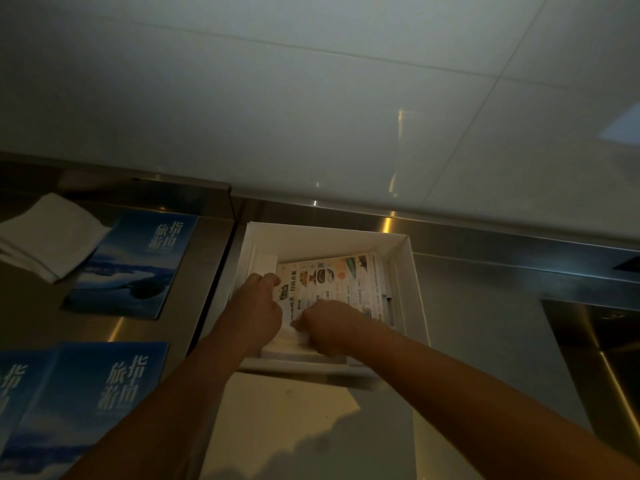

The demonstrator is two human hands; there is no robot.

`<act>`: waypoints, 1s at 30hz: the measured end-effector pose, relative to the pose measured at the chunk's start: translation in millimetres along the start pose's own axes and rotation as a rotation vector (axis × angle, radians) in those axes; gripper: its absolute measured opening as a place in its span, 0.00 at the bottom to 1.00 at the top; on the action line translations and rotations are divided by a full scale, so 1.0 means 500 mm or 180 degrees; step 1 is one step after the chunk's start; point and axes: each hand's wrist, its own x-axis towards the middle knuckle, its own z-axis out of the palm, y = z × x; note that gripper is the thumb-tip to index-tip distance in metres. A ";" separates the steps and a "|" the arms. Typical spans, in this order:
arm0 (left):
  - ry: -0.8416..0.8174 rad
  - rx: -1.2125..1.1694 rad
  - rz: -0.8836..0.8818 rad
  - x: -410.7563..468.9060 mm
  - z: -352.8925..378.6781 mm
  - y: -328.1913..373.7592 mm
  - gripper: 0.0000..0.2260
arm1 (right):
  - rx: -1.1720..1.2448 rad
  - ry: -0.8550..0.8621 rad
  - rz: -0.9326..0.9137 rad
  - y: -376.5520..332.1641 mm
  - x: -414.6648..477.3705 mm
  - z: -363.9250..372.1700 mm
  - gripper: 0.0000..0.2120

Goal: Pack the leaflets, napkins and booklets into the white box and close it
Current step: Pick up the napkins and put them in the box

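The open white box (pixel 412 278) stands on the steel counter against the wall, its lid flap (pixel 294 427) hanging toward me. Printed leaflets (pixel 343 282) lie tilted inside it. My left hand (pixel 258 308) grips the leaflets' left edge inside the box. My right hand (pixel 329 329) pinches their near edge, with white paper under it. A stack of white napkins (pixel 48 237) lies at the far left. One blue booklet (pixel 135 265) sits beside the napkins, and two more blue booklets (pixel 86 403) lie nearer me on the left.
The steel counter (pixel 485 323) runs along a white tiled wall (pixel 346 98). A seam between two counter sections (pixel 214 289) runs just left of the box. A sunken steel sink (pixel 602 348) opens at the right.
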 end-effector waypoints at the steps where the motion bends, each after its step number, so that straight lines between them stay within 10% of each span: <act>1: -0.0013 -0.0033 -0.0006 -0.002 -0.001 -0.002 0.19 | -0.0026 -0.0023 0.0027 0.000 -0.002 -0.006 0.17; 19: 0.0693 -0.0246 0.0675 -0.095 -0.037 -0.015 0.12 | 0.0642 0.0299 0.0013 -0.003 0.026 0.026 0.17; 30: 0.1358 -0.0300 0.0228 -0.310 -0.125 -0.105 0.07 | -0.0722 -0.0085 -0.0321 -0.070 0.101 0.024 0.12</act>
